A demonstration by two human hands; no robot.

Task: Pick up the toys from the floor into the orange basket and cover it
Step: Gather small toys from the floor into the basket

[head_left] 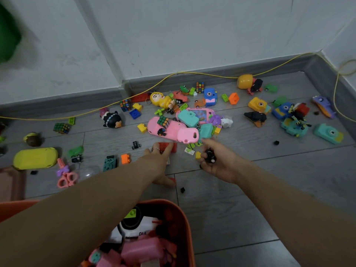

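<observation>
A: Where is the left hand?

B: It reaches out over the floor; its fingers are straight and rest on the red brick; they do not curl round it yet.

A: Which way does the brick lie?

B: Its long side runs left to right, across the fingers; it sits just in front of the hand, close under the big pink toy.

A: And the right hand?

B: It is curled round a small black toy and pinches a little yellow block too; so it is full; I think the left hand should take the brick.

A: Where is the orange basket?

B: Right below the arms, near the person; it has pink toys and a white one in it; I see no lid.

A: Is there room to move?

B: Yes; the floor between the brick and the basket is mostly bare, only tiny black bits lie there; the wall is well behind the pile; many toys are left, so the job looks far from done.
</observation>
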